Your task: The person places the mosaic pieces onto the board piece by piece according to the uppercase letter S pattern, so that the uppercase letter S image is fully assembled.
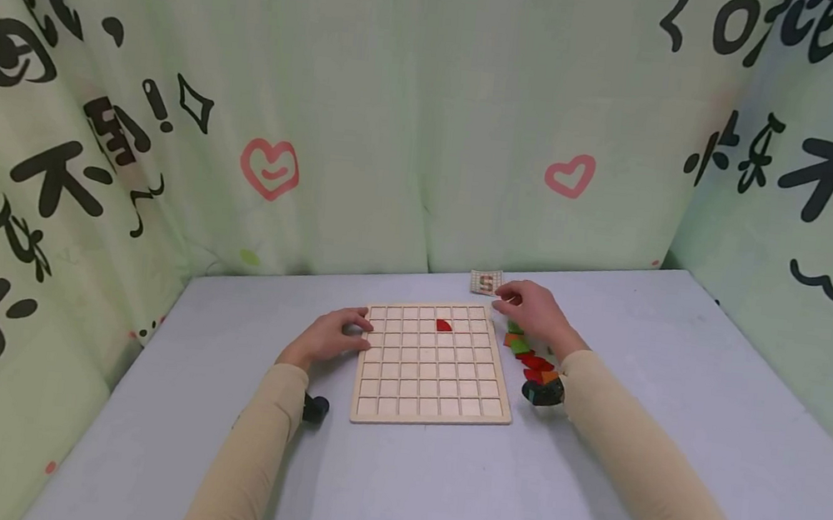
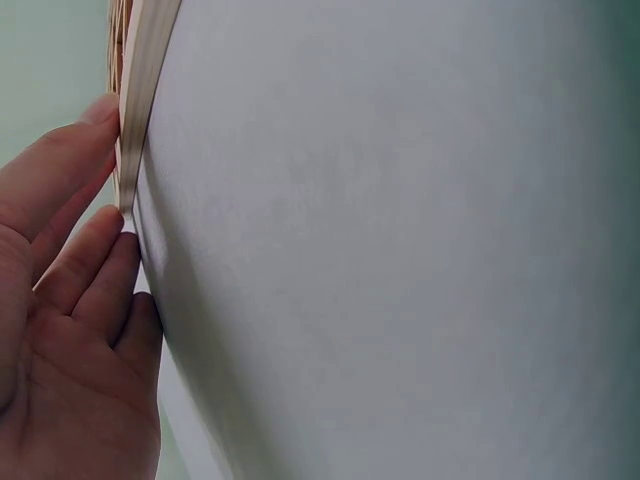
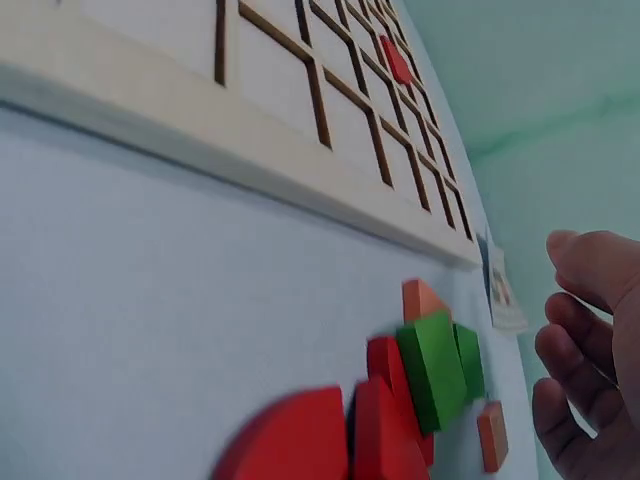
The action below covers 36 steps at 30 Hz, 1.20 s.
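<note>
A light wooden grid board [image 1: 429, 420] lies flat on the table, with one red quarter-round piece [image 1: 444, 325] in a cell of its upper part. At the board's left edge, near the far corner, my left hand [image 1: 326, 335] touches the rim with thumb and fingertips; the left wrist view has the thumb [image 2: 60, 165] against the wooden side. My right hand [image 1: 535, 309] hovers by the far right corner, fingers loosely bent and nothing between them in the right wrist view. Its fingertips are close to a small printed card [image 1: 485, 282].
Beside the board's right edge lies a loose row of coloured pieces, including a green block [image 3: 432, 370], red pieces [image 3: 295, 435] and an orange one [image 3: 492, 436], partly under my right forearm. A printed curtain [image 1: 414, 126] stands behind the white table [image 1: 409, 494].
</note>
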Each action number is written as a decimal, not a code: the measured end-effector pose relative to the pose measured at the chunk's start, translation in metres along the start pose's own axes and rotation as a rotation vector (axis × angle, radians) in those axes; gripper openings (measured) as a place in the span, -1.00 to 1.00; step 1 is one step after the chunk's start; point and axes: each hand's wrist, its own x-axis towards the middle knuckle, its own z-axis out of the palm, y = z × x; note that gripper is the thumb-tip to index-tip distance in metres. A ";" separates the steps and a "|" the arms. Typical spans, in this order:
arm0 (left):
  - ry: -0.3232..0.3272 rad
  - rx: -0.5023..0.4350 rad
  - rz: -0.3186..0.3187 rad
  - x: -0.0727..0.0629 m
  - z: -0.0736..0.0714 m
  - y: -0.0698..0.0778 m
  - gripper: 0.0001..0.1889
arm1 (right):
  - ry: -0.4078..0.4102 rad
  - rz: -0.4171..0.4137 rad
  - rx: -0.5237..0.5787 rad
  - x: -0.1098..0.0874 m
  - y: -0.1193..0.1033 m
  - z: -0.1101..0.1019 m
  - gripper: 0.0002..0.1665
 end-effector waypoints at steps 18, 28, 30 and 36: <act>0.002 -0.001 -0.026 0.001 0.001 0.000 -0.70 | -0.059 0.172 0.009 -0.011 0.051 -0.022 -0.38; 0.000 0.024 -0.012 0.003 -0.001 -0.002 -0.69 | -0.092 0.097 -0.038 -0.009 0.050 -0.019 -0.50; -0.001 0.026 -0.003 0.003 -0.001 -0.002 -0.69 | -0.091 0.092 -0.042 -0.010 0.050 -0.019 -0.51; -0.001 0.014 -0.009 0.003 0.000 -0.002 -0.70 | -0.088 0.071 -0.055 -0.011 0.052 -0.018 -0.52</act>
